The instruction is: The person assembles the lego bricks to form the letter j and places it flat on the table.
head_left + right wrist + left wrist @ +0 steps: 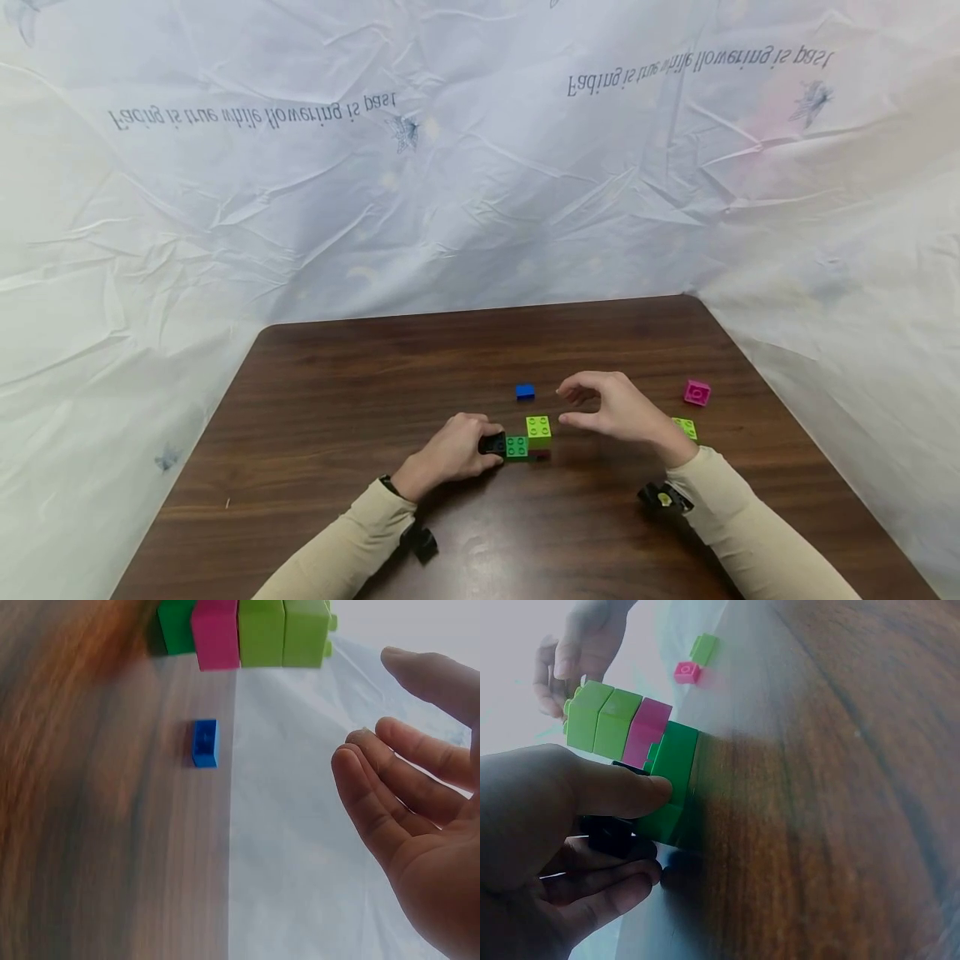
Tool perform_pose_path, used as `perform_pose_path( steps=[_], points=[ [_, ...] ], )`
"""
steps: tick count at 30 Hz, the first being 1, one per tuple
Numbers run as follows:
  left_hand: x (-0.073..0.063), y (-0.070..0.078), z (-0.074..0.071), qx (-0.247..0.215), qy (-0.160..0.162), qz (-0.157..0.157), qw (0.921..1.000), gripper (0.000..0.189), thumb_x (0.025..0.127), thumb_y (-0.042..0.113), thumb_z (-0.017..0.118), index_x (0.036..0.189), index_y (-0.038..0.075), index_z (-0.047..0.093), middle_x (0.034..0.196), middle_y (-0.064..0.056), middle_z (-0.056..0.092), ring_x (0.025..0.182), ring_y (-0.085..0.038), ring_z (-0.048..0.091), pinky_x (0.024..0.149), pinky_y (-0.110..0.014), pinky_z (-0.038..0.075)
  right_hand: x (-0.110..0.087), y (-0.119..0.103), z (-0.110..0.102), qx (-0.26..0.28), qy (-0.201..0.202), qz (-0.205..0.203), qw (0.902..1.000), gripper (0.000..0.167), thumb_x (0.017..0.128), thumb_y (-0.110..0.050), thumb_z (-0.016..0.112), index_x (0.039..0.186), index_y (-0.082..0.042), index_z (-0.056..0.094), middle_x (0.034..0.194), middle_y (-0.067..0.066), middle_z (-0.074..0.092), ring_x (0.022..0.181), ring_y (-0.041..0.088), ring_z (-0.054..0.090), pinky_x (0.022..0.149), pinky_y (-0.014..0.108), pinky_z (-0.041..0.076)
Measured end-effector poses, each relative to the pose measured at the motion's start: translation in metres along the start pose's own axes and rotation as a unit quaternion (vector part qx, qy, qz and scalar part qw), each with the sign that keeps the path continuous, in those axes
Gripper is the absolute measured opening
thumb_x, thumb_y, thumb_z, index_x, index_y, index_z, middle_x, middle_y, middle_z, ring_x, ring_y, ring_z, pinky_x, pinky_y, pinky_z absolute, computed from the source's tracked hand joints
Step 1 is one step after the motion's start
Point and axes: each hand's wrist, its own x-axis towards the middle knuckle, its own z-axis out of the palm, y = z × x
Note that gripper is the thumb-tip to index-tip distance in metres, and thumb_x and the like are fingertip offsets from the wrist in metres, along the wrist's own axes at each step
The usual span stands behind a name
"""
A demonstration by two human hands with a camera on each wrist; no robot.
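In the head view, my left hand grips the left end of a toy brick build, around a black brick that joins a green brick. In the left wrist view the thumb lies along the side of the green base, fingers on the opposite side. At the build's right end, a pink brick carries two stacked lime green bricks. My right hand hovers just right of this stack, fingers loosely bent and thumb apart, with nothing between them.
A small blue brick lies on the wooden table behind the build. Farther right are a loose pink brick and a lime green brick, partly hidden by the right wrist. A white printed sheet hangs around the table.
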Motion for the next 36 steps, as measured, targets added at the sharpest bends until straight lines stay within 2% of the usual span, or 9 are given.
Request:
perform_pose_path(
  steps=[10,19,25,28,36],
  points=[
    [-0.001,0.002,-0.004,-0.002,-0.002,-0.004,1.0000,0.044,0.074,0.034,0.069,0.112,0.013,0.063,0.091,0.001,0.062,0.076,-0.008,0.058,0.064,-0.017,0.046,-0.007,0.009,-0.013,-0.011,0.030,0.025,0.9992,0.032,0.072,-0.043,0.068,0.100,-0.029,0.058,0.094,-0.016,0.060,0.082,0.012,0.061,0.072,0.034,0.049],
    [-0.001,0.002,-0.006,-0.004,-0.015,-0.012,0.9998,0.044,0.076,0.034,0.067,0.114,0.013,0.061,0.094,0.000,0.062,0.078,-0.009,0.059,0.065,-0.019,0.047,-0.013,0.019,-0.021,-0.033,0.054,0.038,0.9973,0.034,0.073,-0.042,0.067,0.102,-0.028,0.058,0.096,-0.015,0.060,0.083,0.012,0.061,0.071,0.031,0.049],
    [-0.002,0.001,-0.005,-0.005,-0.015,-0.012,0.9998,0.045,0.076,0.034,0.067,0.115,0.012,0.061,0.095,0.000,0.062,0.079,-0.009,0.059,0.066,-0.020,0.047,-0.022,0.027,-0.028,-0.067,0.076,0.057,0.9932,0.037,0.073,-0.044,0.067,0.105,-0.027,0.059,0.097,-0.013,0.061,0.084,0.011,0.061,0.070,0.027,0.048],
    [-0.002,0.001,-0.004,-0.006,-0.014,-0.011,0.9998,0.045,0.076,0.034,0.067,0.115,0.013,0.061,0.095,0.000,0.062,0.078,-0.009,0.058,0.065,-0.019,0.047,-0.027,0.031,-0.032,-0.084,0.086,0.067,0.9905,0.038,0.072,-0.045,0.067,0.105,-0.028,0.059,0.097,-0.013,0.061,0.085,0.010,0.060,0.071,0.029,0.048],
    [-0.001,0.000,-0.002,0.000,-0.006,-0.008,0.9999,0.045,0.075,0.035,0.068,0.113,0.013,0.062,0.094,0.001,0.062,0.077,-0.007,0.058,0.067,-0.020,0.047,-0.037,0.042,-0.038,-0.104,0.106,0.072,0.9864,0.039,0.073,-0.042,0.068,0.106,-0.022,0.060,0.098,-0.002,0.064,0.085,0.016,0.060,0.070,0.035,0.047]
  ],
)
